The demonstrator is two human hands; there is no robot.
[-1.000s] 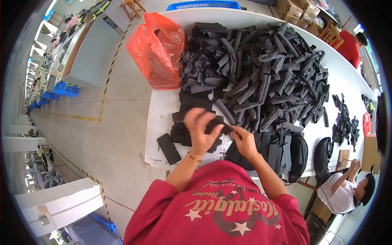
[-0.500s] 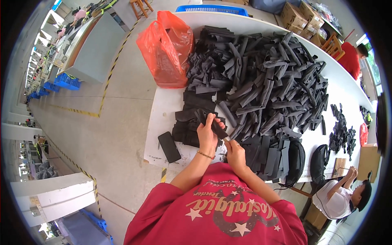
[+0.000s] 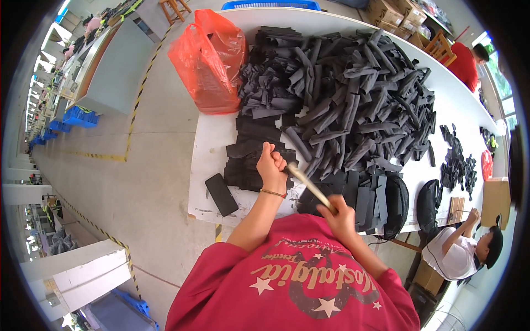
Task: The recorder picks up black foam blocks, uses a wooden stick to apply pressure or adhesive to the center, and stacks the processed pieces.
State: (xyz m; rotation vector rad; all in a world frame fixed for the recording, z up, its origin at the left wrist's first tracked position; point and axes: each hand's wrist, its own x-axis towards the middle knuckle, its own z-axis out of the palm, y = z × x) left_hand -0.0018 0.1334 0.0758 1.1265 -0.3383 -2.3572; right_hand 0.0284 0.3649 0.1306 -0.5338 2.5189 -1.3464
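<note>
Head view: a pale stick [image 3: 312, 188] slants over the table [image 3: 205, 140] by its near edge — right hand [image 3: 339, 216] gripping the lower end, left hand [image 3: 271, 168] fisted beside the upper tip — contents hidden.

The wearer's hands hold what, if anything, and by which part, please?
The right hand grips the pale stick by its near end; what the closed left hand holds cannot be told.

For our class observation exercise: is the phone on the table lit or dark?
Dark: the upturned face of the phone is plain black, with no glow. Whether it is the screen, I cannot tell.
</note>
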